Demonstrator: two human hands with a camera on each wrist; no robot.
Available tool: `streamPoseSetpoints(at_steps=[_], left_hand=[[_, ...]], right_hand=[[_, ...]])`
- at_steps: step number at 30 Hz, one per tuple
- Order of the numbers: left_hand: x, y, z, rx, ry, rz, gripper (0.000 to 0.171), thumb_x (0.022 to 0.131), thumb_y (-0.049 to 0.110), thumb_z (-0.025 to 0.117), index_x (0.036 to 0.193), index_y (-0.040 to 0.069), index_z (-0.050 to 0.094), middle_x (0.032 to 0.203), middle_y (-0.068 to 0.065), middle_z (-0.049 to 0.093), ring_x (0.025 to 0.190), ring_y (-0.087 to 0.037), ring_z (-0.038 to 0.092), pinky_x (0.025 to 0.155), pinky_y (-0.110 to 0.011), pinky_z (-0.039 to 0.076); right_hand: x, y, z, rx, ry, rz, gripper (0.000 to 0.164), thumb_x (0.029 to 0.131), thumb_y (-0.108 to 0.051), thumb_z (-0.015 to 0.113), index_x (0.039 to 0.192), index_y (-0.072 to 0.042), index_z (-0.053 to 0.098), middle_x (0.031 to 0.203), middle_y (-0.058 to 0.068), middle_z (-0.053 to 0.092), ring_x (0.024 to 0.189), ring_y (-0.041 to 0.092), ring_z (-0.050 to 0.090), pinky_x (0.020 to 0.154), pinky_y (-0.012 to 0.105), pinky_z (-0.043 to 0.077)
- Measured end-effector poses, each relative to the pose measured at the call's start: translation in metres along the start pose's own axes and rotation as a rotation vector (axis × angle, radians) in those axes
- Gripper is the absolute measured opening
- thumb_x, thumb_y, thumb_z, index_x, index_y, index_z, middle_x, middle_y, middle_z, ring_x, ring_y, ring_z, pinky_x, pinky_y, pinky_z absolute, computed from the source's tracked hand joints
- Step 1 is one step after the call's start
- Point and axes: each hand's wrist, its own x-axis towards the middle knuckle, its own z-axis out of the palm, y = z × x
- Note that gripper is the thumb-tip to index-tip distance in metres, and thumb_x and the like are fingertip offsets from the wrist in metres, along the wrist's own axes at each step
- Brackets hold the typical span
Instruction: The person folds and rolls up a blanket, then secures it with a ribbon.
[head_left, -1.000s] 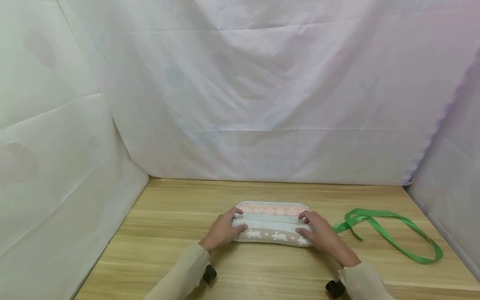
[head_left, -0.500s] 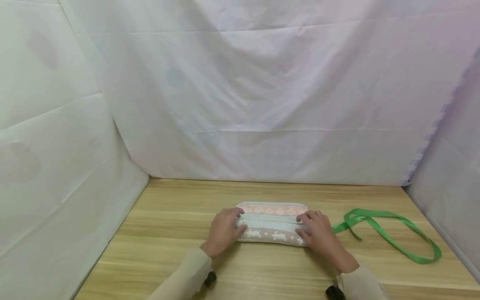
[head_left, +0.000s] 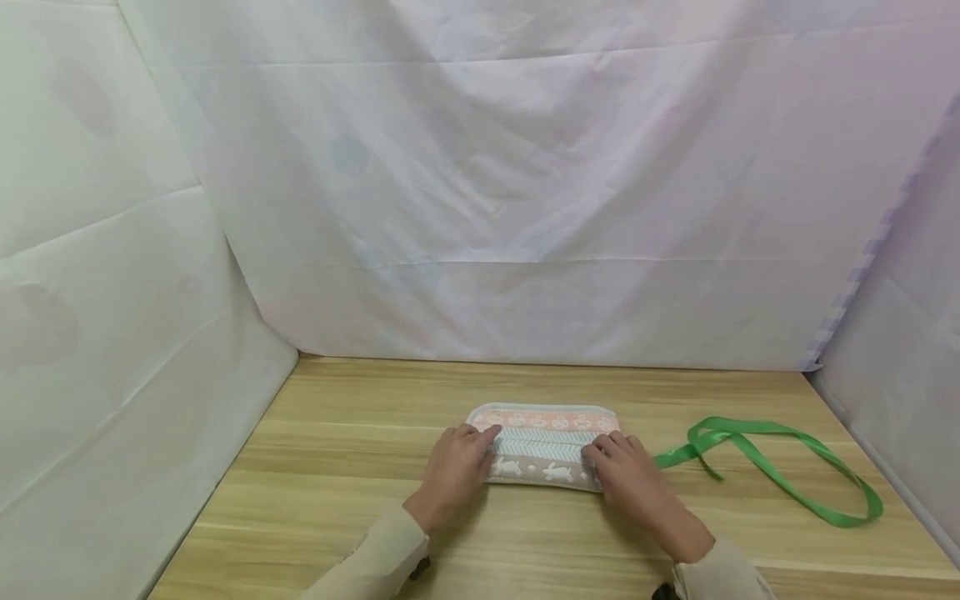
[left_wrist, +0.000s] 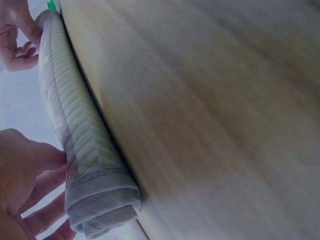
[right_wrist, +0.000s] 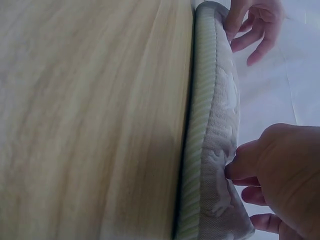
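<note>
A folded, patterned cloth (head_left: 540, 448) lies on the wooden table in front of me. Its bands show orange with white flowers, pale chevrons, and grey-brown with white rabbits. At its left end rests my left hand (head_left: 459, 468), thumb on the upper face and fingers loosely spread over the end. My right hand (head_left: 628, 473) touches the right end, its thumb and fingertips on the top. Stacked fold layers show at the near end of the cloth (left_wrist: 102, 202) in the left wrist view. In the right wrist view, the right thumb presses beside a rabbit on the cloth (right_wrist: 215, 185).
Right of the cloth, a green ribbon (head_left: 795, 492) lies in a loose loop, one end running toward my right hand. A pale hanging sheet (head_left: 525, 250) closes off the back of the table (head_left: 360, 400), with more sheeting at both sides.
Both hands have shifted slightly inward along the cloth. The left thumb has moved up from the front band toward the middle. The cloth and ribbon stay nearly in place.
</note>
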Motion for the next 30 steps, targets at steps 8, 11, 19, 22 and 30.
streamPoseSetpoints(at_steps=[8, 11, 19, 22, 30], left_hand=[[-0.0050, 0.0006, -0.0031, 0.017, -0.100, 0.011, 0.046, 0.091, 0.032, 0.070, 0.130, 0.009, 0.063, 0.095, -0.001, 0.075, 0.097, -0.018, 0.069, 0.093, -0.035, 0.053], [-0.0058, -0.0006, -0.0033, 0.010, -0.166, 0.018, 0.060, 0.089, 0.044, 0.072, 0.137, 0.011, 0.057, 0.105, -0.002, 0.074, 0.103, -0.018, 0.067, 0.100, -0.036, 0.049], [-0.0063, -0.0063, -0.0010, 0.017, -0.242, 0.049, 0.074, 0.082, 0.039, 0.080, 0.143, 0.011, 0.051, 0.111, -0.001, 0.070, 0.111, -0.021, 0.063, 0.104, -0.041, 0.046], [-0.0067, -0.0076, 0.0000, 0.029, -0.261, 0.054, 0.070, 0.084, 0.034, 0.080, 0.143, 0.010, 0.050, 0.110, -0.002, 0.070, 0.111, -0.021, 0.063, 0.104, -0.043, 0.046], [-0.0087, -0.0080, -0.0004, -0.005, -0.245, 0.045, 0.060, 0.088, 0.029, 0.076, 0.138, 0.007, 0.052, 0.113, -0.006, 0.071, 0.111, -0.022, 0.060, 0.104, -0.043, 0.044]], right_hand=[[-0.0037, 0.0013, 0.0028, 0.026, 0.064, -0.048, 0.024, 0.084, -0.023, 0.078, 0.101, -0.012, 0.065, 0.097, 0.004, 0.067, 0.089, 0.023, 0.059, 0.077, 0.042, 0.047], [-0.0043, 0.0015, 0.0019, 0.033, 0.014, -0.023, 0.042, 0.078, -0.031, 0.083, 0.110, -0.008, 0.066, 0.104, 0.005, 0.068, 0.095, 0.024, 0.060, 0.082, 0.045, 0.049], [-0.0031, 0.0036, 0.0001, 0.102, -0.095, 0.077, 0.056, 0.072, -0.022, 0.089, 0.119, -0.007, 0.062, 0.108, 0.008, 0.069, 0.102, 0.026, 0.061, 0.090, 0.048, 0.047], [-0.0026, 0.0038, -0.0003, 0.112, -0.091, 0.085, 0.055, 0.072, -0.020, 0.089, 0.118, -0.006, 0.062, 0.104, 0.008, 0.069, 0.100, 0.027, 0.062, 0.090, 0.049, 0.048], [-0.0034, 0.0032, 0.0014, 0.105, -0.089, 0.083, 0.044, 0.076, -0.018, 0.085, 0.112, -0.005, 0.063, 0.095, 0.008, 0.068, 0.096, 0.028, 0.063, 0.092, 0.049, 0.047]])
